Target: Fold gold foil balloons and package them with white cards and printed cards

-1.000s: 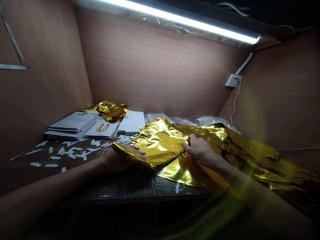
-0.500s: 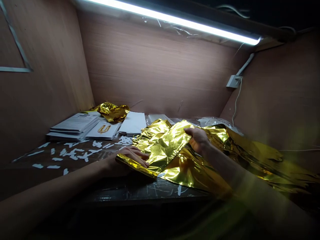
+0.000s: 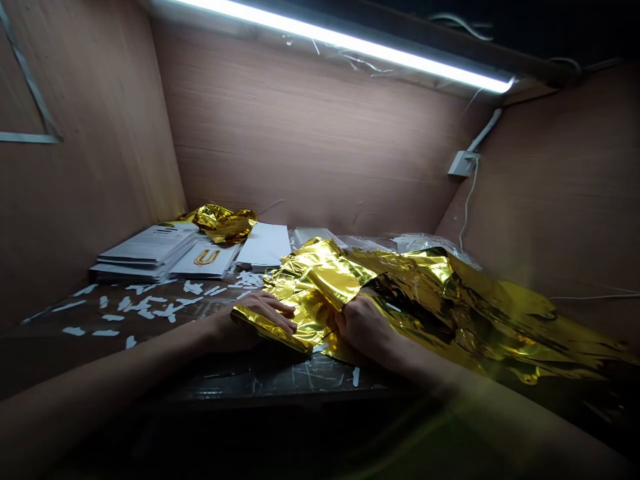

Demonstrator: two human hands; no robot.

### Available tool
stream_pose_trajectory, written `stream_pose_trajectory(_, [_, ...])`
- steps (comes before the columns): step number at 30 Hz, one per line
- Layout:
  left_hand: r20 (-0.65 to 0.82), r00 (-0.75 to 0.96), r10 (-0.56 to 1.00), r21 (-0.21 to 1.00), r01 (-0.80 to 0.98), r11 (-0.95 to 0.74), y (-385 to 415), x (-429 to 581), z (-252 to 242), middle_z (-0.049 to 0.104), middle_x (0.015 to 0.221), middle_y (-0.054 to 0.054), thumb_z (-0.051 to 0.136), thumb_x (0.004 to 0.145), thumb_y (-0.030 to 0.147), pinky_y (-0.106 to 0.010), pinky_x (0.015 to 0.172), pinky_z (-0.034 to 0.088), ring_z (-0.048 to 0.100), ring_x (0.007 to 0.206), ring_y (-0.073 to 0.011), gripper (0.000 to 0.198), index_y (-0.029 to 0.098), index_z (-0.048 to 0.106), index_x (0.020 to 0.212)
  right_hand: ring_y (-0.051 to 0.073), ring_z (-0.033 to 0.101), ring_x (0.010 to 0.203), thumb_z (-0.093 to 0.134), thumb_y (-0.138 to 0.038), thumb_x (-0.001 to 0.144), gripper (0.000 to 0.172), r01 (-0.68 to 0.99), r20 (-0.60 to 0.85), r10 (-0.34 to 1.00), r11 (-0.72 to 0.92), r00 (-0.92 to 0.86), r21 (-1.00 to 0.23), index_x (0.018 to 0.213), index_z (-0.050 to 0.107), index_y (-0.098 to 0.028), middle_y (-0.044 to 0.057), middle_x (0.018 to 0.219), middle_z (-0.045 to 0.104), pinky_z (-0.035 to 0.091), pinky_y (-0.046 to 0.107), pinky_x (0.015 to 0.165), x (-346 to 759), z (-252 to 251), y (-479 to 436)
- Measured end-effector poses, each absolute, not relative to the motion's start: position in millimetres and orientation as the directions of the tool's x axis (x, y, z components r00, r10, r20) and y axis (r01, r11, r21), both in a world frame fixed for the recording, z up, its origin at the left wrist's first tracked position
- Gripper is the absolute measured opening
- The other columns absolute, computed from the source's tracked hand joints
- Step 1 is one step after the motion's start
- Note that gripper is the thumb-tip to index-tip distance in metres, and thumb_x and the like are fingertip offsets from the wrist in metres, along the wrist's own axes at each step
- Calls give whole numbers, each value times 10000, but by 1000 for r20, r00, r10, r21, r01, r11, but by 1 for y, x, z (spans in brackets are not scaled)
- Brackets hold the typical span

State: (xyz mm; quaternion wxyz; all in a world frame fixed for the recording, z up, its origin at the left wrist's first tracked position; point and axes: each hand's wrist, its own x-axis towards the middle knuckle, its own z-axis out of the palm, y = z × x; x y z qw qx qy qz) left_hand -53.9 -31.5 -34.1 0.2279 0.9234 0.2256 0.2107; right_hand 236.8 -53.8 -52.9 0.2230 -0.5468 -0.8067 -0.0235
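Note:
Crinkled gold foil (image 3: 430, 287) spreads from the middle of the table to the far right. My left hand (image 3: 263, 317) lies on it at the near edge, its fingers pointing right and fairly flat, with a folded strip of foil (image 3: 273, 330) over the back of the hand. To the right, my right hand (image 3: 363, 327) is closed on the foil near the table's front edge, its fingertips hidden under a raised fold (image 3: 337, 283).
Small white paper scraps (image 3: 145, 307) litter the left of the dark table (image 3: 225, 387). Behind them are paper stacks (image 3: 150, 247), a gold loop (image 3: 207, 257), white sheets (image 3: 265, 245) and crumpled foil (image 3: 225, 223). Clear plastic (image 3: 430, 242) lies at the back right.
My right hand has moved down and toward me, closer to my left hand, and the foil strip it held has folded over. My left hand has hardly moved.

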Motion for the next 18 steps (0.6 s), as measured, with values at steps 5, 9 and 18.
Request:
stream_pose_trajectory(5, [330,843,424,508,220,-833,-35,-59,-23,783,1145,-125,613,945,551,-475,1063,465,644,1166,-322,386,279,820,1122,249,670,981,490,-21,908,362,766,282,731,643,-622,24,1147,722,-162,121,1198,730,516,350,940,229,-39,-64])
stream_pose_trajectory(9, [470,774,424,360,270,-893,-38,-68,-17,762,1039,-106,624,949,534,-390,918,492,637,990,-263,345,268,811,1065,268,678,1084,475,-21,919,526,761,255,724,642,-641,89,1412,594,-160,153,1314,687,513,367,984,229,-36,-64])
stream_pose_trajectory(18, [541,595,594,376,461,-804,-38,-76,-39,656,772,22,698,882,385,-282,694,445,600,681,-167,444,198,509,1238,269,687,1023,445,-10,884,592,777,226,746,623,-626,91,1451,576,-118,159,1256,713,541,359,903,225,-35,-57])
